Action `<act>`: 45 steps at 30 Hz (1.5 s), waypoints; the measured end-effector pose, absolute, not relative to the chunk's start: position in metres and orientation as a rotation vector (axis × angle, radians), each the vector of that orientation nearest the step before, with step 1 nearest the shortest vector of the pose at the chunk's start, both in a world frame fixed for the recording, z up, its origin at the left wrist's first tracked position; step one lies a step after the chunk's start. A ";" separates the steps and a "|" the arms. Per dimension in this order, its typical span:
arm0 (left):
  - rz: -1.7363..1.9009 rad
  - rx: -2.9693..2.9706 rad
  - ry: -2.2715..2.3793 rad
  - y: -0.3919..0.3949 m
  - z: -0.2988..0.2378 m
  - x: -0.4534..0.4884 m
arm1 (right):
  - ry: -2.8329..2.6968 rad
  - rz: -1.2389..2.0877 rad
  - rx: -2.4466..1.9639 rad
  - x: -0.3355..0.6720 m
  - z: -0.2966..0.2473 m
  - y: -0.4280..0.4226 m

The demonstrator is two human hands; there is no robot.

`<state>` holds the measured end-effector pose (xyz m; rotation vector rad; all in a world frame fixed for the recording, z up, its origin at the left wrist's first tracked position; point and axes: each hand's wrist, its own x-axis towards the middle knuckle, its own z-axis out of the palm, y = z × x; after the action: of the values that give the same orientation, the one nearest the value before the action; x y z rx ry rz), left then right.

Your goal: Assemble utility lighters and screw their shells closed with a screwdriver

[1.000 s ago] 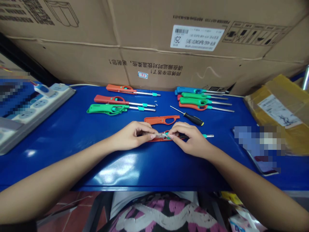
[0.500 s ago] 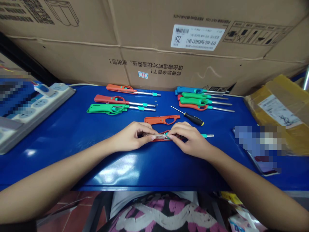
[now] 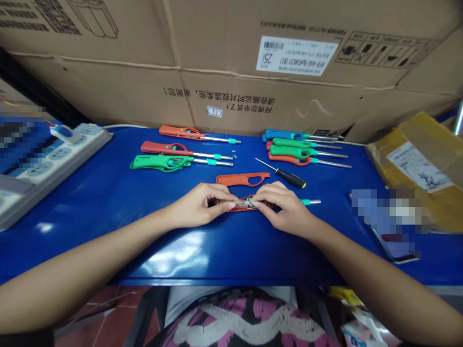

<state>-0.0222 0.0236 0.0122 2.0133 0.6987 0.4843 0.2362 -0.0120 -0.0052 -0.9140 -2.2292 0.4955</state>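
An opened orange long-nose lighter (image 3: 243, 205) lies on the blue table (image 3: 108, 202), its metal tube with a teal collar sticking out to the right. My left hand (image 3: 198, 205) pinches its left end and my right hand (image 3: 280, 205) pinches its middle; both sets of fingers are closed on it. A loose orange shell half (image 3: 242, 179) lies just behind my hands. A black-handled screwdriver (image 3: 285, 176) rests behind my right hand.
Three lighters, two orange and one green (image 3: 162, 163), lie at the back left; several blue, green and orange ones (image 3: 292, 147) at the back right. A power strip (image 3: 65, 149) sits left, a yellow parcel (image 3: 415, 164) right, and cardboard boxes (image 3: 231, 62) wall the back.
My hands have barely shifted; the fingers make small adjustments on the opened lighter. Nothing else has moved.
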 end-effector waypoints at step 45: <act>0.740 2.126 0.701 0.016 0.007 -0.017 | -2.404 0.313 -0.889 0.237 0.005 -0.012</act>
<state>-0.0175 0.0161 0.0066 2.1260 0.7005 0.7400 0.2371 -0.0120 0.0051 -0.8888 -2.4036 0.3125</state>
